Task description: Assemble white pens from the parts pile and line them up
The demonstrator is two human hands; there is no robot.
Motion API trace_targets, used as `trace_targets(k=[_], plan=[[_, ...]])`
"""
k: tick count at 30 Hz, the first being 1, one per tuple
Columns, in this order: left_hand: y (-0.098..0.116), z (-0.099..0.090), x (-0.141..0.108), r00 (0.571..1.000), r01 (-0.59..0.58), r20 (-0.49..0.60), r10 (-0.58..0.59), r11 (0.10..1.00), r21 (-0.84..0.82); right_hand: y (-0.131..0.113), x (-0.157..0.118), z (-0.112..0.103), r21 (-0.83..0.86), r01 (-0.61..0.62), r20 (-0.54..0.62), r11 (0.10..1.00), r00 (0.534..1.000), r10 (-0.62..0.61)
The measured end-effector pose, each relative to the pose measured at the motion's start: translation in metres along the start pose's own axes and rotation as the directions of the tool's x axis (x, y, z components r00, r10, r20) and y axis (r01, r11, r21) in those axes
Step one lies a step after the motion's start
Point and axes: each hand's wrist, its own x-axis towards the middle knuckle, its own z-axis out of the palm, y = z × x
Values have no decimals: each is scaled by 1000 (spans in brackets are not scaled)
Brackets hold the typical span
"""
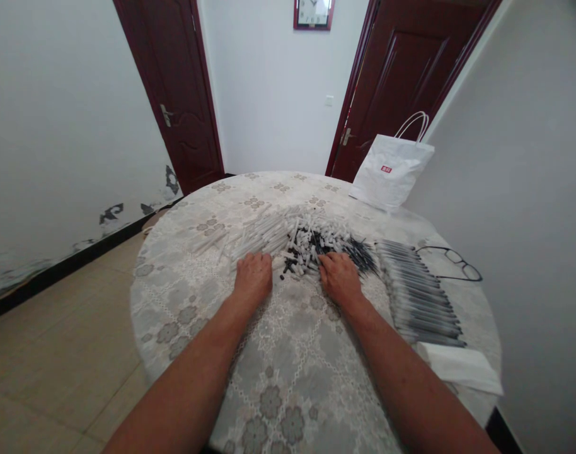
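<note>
On the bench (pixel 288 353), the left hand (pixel 254 274) curls at white pen barrels (pixel 264 233) and the right hand (pixel 339 274) bends its fingers among small white caps (pixel 333 222), beside dark slender sticks (pixel 361 253); I cannot tell whether either grips anything. Grey pens (pixel 420 293) lie in a row farther right.

Soft, rather muted light spreads evenly over the desk (pixel 316 372), leaving faint shadows beside the forearms (pixel 193 362). Pale glare marks the clock (pixel 311 14) and the right door (pixel 406 82). Wide-angle distortion leans both doors outward; the row of pens (pixel 423 296) looks smeared, and the right wall (pixel 519 164) dims toward its upper corner.
</note>
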Motion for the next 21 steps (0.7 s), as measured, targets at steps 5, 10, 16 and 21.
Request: trace_targets(k=[5,10,16,21], plan=[[0,-3,0,997,-17,-73,7,992,-129,7,0,1,-29,-13,30,999,999,14],[2,2,-1,987,-40,-157,-21,927,-373,4,-6,-1,25,36,51,999,998,-37],[8,-4,1,983,-83,-179,-30,802,-592,-22,-18,-7,105,118,66,987,990,-126],[12,-10,1,991,-46,-110,-70,603,-797,-30,-22,-14,159,160,40,974,985,-168]])
